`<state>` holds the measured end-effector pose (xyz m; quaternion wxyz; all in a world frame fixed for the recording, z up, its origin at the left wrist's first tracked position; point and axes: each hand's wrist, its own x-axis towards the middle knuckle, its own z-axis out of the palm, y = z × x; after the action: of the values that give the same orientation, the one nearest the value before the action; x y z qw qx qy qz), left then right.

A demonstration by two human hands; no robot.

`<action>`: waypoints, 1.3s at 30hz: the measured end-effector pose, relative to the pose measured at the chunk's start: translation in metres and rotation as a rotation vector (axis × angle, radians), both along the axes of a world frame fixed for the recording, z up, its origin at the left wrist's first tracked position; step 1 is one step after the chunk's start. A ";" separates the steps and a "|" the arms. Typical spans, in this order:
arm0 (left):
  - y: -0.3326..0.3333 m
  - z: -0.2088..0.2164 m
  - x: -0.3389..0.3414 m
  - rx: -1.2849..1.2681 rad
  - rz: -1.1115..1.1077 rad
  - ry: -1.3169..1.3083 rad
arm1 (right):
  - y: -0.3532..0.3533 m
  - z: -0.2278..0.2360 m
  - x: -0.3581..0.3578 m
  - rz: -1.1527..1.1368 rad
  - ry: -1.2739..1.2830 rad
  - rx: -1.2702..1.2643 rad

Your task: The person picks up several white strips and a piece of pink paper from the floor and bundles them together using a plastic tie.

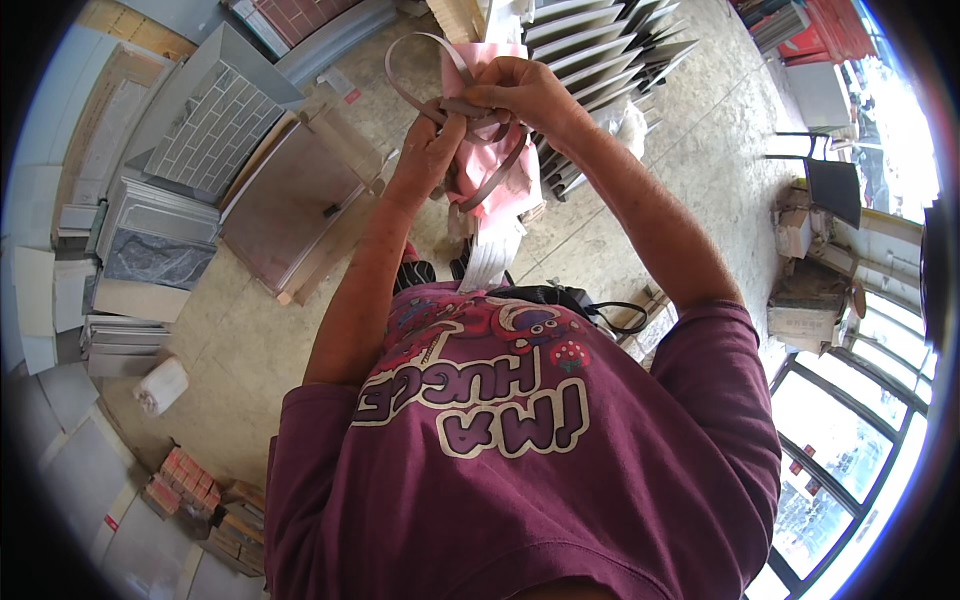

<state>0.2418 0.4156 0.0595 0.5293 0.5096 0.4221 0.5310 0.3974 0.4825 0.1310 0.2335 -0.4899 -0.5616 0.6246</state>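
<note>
A flat, grey-brown strap (493, 184) loops around a pink-wrapped bundle (518, 178) in front of my body. My left hand (436, 150) is closed, pinching the strap on the bundle's left side. From the right, my right hand (528, 92) grips the same strap with thumb and fingers, close to the left hand's fingertips. One loose loop of strap stands out to the upper left of the hands. Below the pink wrapping, a white, ridged strip (494, 252) reaches toward my shirt. The exact crossing of the strap is partly hidden by my fingers.
Thin, dark-edged panels (590, 62) stand in a row just right of the bundle. A large brown board (290, 205) leans at the left, near tile samples (215, 130). A white jug (160, 386) rests on the floor; a dark chair (832, 190) stands at the right.
</note>
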 end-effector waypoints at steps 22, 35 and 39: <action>0.001 0.003 0.006 -0.088 0.099 -0.004 | 0.005 0.006 0.009 0.081 -0.133 0.066; -0.002 0.017 0.005 -0.170 0.043 0.035 | 0.001 0.003 0.008 0.099 -0.122 -0.010; -0.003 0.015 0.005 -0.202 0.021 0.046 | 0.001 0.003 0.007 0.077 -0.114 -0.062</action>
<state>0.2466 0.4125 0.0746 0.5625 0.4612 0.4909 0.4794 0.4046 0.4837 0.1341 0.1619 -0.5095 -0.5729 0.6213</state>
